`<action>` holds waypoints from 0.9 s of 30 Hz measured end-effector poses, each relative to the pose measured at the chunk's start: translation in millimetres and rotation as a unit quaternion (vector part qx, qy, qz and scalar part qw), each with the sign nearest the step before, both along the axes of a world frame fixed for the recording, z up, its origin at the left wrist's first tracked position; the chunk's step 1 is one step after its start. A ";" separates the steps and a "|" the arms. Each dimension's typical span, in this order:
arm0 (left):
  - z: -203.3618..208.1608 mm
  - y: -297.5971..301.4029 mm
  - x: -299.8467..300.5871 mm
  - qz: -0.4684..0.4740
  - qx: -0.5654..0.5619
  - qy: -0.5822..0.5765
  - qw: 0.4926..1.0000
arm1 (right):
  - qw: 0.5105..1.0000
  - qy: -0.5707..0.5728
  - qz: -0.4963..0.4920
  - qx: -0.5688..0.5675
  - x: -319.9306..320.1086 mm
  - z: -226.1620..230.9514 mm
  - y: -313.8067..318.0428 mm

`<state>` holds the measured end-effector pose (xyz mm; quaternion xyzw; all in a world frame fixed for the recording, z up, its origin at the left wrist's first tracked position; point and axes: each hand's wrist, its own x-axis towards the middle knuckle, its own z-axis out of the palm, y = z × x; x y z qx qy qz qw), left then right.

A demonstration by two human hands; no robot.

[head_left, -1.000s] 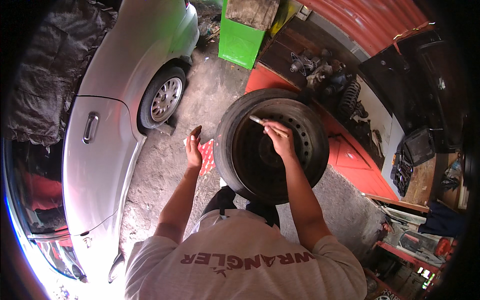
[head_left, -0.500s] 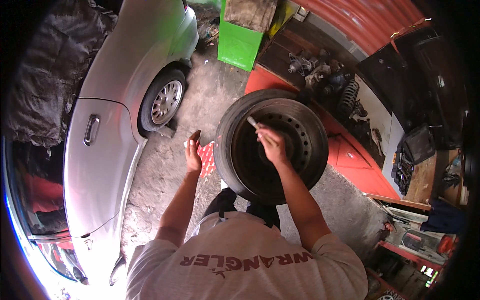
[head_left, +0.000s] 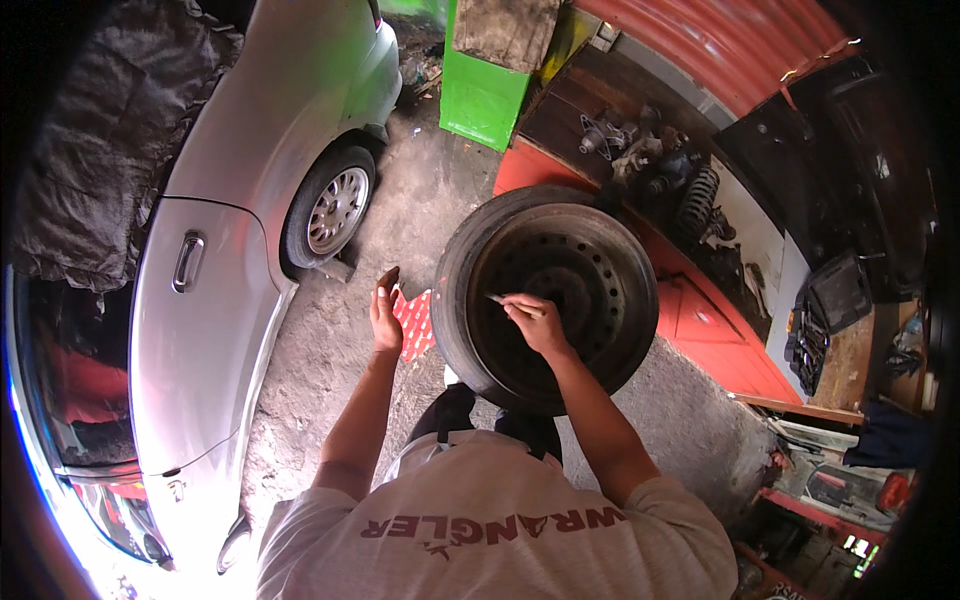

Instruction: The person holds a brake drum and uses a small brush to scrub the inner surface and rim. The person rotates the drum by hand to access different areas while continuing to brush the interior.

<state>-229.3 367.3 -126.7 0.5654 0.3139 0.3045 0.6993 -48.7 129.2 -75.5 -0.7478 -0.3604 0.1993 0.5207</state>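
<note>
In front of me a black tyre (head_left: 455, 290) on a dark steel rim (head_left: 590, 240) faces up toward me, tilted. Inside the rim, my right hand (head_left: 536, 322) is closed round a small brush (head_left: 495, 297), its tip pointing left toward the rim's inner wall. To the left of the tyre, my left hand (head_left: 384, 318) is raised with curled fingers, dark at the tips. It appears to grip the edge of a red-and-white patterned packet (head_left: 414, 325), though the fingers' contact is partly hidden.
A silver car (head_left: 205, 330) stands along the left, its rear wheel (head_left: 338, 210) near me. Beyond the tyre is a red cabinet (head_left: 710, 335) topped with metal parts, a coil spring (head_left: 698, 198) and a dark tool case (head_left: 838, 290). A green box (head_left: 480, 100) stands at the back.
My right hand has moved down and slightly left within the rim, and the brush now lies flatter, pointing left. My left hand stays almost where it was. The view has shifted slightly.
</note>
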 end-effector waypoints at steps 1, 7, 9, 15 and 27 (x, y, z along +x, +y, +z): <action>-1.0 -0.4 -0.4 0.002 0.002 0.002 1.000 | 0.999 0.016 -0.045 0.025 2.7 -2.0 -1.1; -3.3 -0.3 -3.1 0.000 0.009 0.004 1.000 | 0.962 0.141 -0.202 0.115 24.3 9.4 27.3; -2.1 -1.7 -2.4 -0.004 0.005 0.005 1.000 | 0.970 0.167 -0.131 0.116 15.5 3.8 28.5; 0.9 -2.5 2.7 -0.007 0.002 -0.006 1.000 | 0.983 0.176 0.020 -0.039 14.9 5.3 -13.9; 5.6 1.7 7.9 -0.008 -0.006 -0.003 1.000 | 0.898 0.130 -0.379 0.181 95.4 -8.6 -2.4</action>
